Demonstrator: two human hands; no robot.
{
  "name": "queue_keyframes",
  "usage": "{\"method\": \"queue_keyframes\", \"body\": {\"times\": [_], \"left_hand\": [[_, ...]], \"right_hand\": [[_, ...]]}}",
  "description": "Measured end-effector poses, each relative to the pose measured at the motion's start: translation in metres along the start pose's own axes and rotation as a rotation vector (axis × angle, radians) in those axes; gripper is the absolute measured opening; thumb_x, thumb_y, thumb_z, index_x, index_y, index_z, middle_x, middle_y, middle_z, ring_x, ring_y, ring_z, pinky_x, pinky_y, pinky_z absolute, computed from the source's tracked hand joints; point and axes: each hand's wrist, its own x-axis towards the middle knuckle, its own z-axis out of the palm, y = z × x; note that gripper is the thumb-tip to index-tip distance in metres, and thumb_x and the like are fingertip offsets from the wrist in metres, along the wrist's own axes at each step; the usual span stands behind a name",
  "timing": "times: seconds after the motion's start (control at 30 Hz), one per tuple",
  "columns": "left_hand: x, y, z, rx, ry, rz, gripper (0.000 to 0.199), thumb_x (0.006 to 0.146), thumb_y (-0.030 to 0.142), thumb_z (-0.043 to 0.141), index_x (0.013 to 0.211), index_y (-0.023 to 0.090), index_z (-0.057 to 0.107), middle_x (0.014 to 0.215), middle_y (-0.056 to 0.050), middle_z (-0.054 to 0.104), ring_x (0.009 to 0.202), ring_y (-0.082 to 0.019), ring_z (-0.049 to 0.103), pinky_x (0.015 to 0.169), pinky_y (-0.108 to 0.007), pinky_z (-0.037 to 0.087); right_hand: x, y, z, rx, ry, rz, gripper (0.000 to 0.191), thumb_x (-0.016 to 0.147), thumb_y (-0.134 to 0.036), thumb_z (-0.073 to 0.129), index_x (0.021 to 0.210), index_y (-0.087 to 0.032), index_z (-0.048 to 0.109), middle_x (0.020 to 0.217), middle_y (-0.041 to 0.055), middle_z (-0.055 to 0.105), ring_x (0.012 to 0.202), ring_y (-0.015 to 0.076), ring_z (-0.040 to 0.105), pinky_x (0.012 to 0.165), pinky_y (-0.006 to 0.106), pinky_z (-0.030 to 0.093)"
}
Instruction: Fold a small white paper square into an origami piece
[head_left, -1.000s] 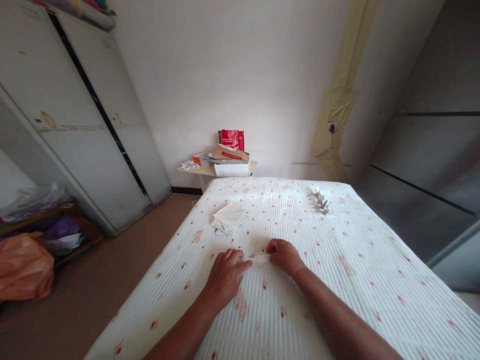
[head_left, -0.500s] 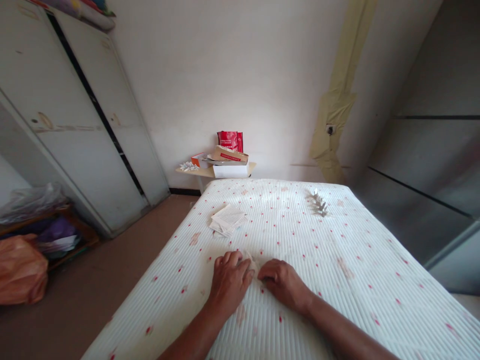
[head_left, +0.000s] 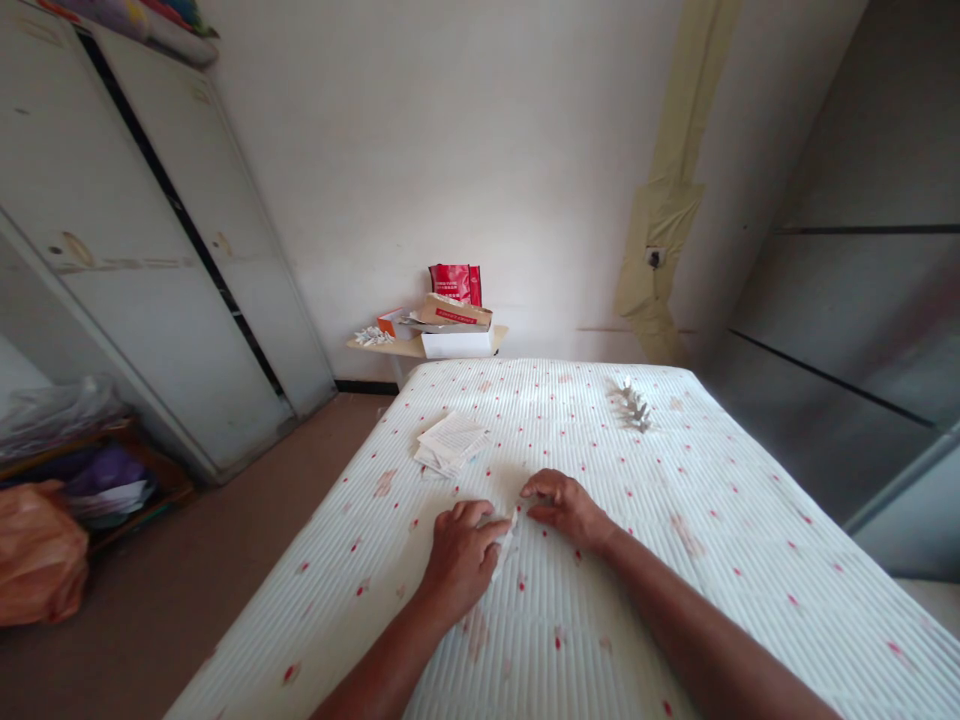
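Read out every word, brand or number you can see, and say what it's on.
No text is clear enough to quote.
Red bag: white lettering, too small and blurred.
Brown packaging: lettering on its red strip, too blurred.
Paper sheets: fine lines of print, too small.

You can't read any wording for certain here. On the tabletop (head_left: 409, 348) by the wall, the red bag (head_left: 454, 284) shows you rows of pale lettering, too small to make out. The cardboard piece (head_left: 433, 304) in front of it bears a red label (head_left: 456, 316) with blurred pale characters. On the bed, your paper sheets (head_left: 452, 440) carry faint, illegible lines of print.
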Motion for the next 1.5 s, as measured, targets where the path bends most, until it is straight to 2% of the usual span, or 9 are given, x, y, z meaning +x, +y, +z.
{"method": "queue_keyframes", "body": {"times": [0.13,0.37,0.6,0.8,0.93,1.07,1.17,1.27,1.5], "left_hand": [[-0.002,0.001,0.000,-0.014,0.034,0.018,0.041,0.074,0.012,0.054,0.106,0.035,0.061,0.107,-0.001,0.057,0.101,-0.019,0.047,0.085,-0.038,0.033],[-0.007,0.009,-0.001,0.064,0.064,0.133,0.027,0.081,0.014,0.051,0.099,0.030,0.064,0.101,-0.002,0.062,0.096,-0.019,0.048,0.080,-0.038,0.032],[-0.009,0.012,0.000,0.093,0.033,0.158,0.030,0.083,0.012,0.049,0.104,0.030,0.061,0.101,-0.001,0.064,0.091,-0.018,0.051,0.078,-0.039,0.031],[-0.011,0.011,0.000,0.069,0.021,0.141,0.037,0.083,0.011,0.047,0.109,0.034,0.059,0.103,0.000,0.064,0.093,-0.019,0.050,0.079,-0.038,0.031],[-0.012,0.012,-0.001,0.058,0.017,0.136,0.035,0.084,0.013,0.047,0.110,0.034,0.058,0.102,0.000,0.064,0.093,-0.019,0.049,0.078,-0.038,0.031],[-0.012,0.012,0.000,0.062,0.019,0.133,0.035,0.084,0.013,0.047,0.109,0.034,0.059,0.101,-0.001,0.065,0.091,-0.019,0.050,0.077,-0.038,0.031],[-0.011,0.012,0.002,0.060,0.027,0.134,0.036,0.083,0.011,0.047,0.108,0.034,0.060,0.103,0.000,0.065,0.093,-0.019,0.050,0.077,-0.038,0.032],[-0.012,0.011,0.003,0.050,0.033,0.128,0.037,0.083,0.011,0.048,0.108,0.035,0.059,0.106,0.002,0.064,0.095,-0.019,0.050,0.078,-0.038,0.032],[-0.013,0.013,0.000,0.029,0.011,0.117,0.037,0.083,0.012,0.047,0.110,0.034,0.058,0.109,0.001,0.063,0.095,-0.019,0.050,0.079,-0.039,0.031]], "right_hand": [[0.010,-0.003,0.013,-0.017,-0.078,-0.079,0.024,0.065,-0.012,0.069,0.088,-0.021,0.068,0.097,0.0041,0.063,0.096,0.0162,0.054,0.086,0.028,0.041],[0.014,-0.001,0.017,-0.057,-0.142,-0.049,0.017,0.066,-0.015,0.070,0.081,-0.023,0.070,0.098,0.0023,0.062,0.094,0.0151,0.054,0.083,0.026,0.041],[0.021,0.003,0.017,-0.016,-0.135,-0.050,0.012,0.066,-0.011,0.066,0.075,-0.019,0.069,0.089,0.0023,0.062,0.086,0.0141,0.055,0.079,0.026,0.041],[0.026,0.005,0.017,-0.008,-0.123,-0.049,0.017,0.066,-0.004,0.058,0.071,-0.018,0.066,0.079,0.0006,0.062,0.080,0.0133,0.055,0.078,0.025,0.042],[0.024,0.009,0.017,0.074,-0.073,0.002,0.015,0.068,-0.005,0.055,0.071,-0.016,0.065,0.077,0.0008,0.060,0.076,0.0126,0.056,0.074,0.024,0.043],[0.022,0.009,0.017,0.210,-0.011,0.102,0.012,0.075,-0.012,0.052,0.078,-0.016,0.063,0.081,0.0014,0.060,0.077,0.0120,0.056,0.073,0.024,0.044],[0.020,0.005,0.020,0.121,-0.012,0.106,0.009,0.071,-0.016,0.061,0.080,-0.017,0.063,0.084,0.0021,0.060,0.080,0.0139,0.055,0.075,0.026,0.043],[0.019,-0.001,0.025,-0.066,-0.019,0.044,0.019,0.060,-0.013,0.070,0.078,-0.017,0.064,0.088,0.0032,0.059,0.085,0.0169,0.053,0.078,0.029,0.041],[0.023,-0.001,0.027,-0.121,0.001,0.046,0.015,0.063,-0.005,0.064,0.071,-0.017,0.061,0.079,0.0013,0.057,0.079,0.0149,0.052,0.075,0.027,0.040]]}}
